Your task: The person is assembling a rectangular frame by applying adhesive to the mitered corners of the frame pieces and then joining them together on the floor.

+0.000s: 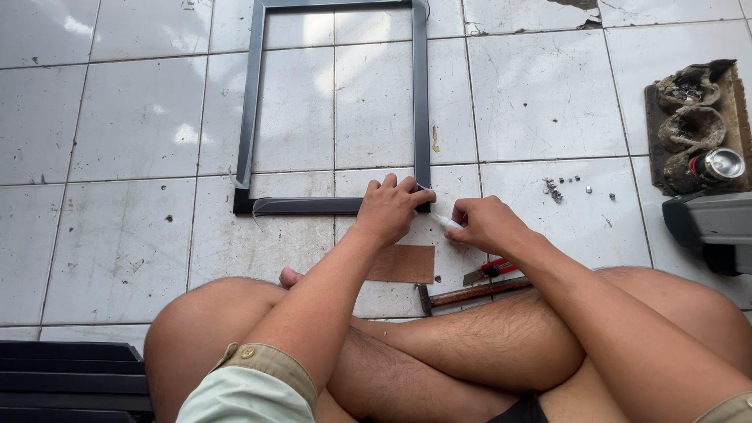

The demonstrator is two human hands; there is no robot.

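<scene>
Left hand (389, 207) presses flat on the near corner of the dark rectangular frame (254, 102) lying assembled on the floor (125, 117), while right hand (486, 225), at its three o'clock, pinches a white tube (448, 222) there, so sealing looks unfinished.

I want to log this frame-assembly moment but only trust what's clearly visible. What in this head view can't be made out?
- Dark frame: its top is cut off by the picture's upper edge.
- Frame's near right corner: covered by the left hand.
- White object in the right hand: only its tip shows, so its kind is unclear.
- Small bits on the tile: too small to identify.
- Hammer: its handle end is hidden behind the right leg.
</scene>
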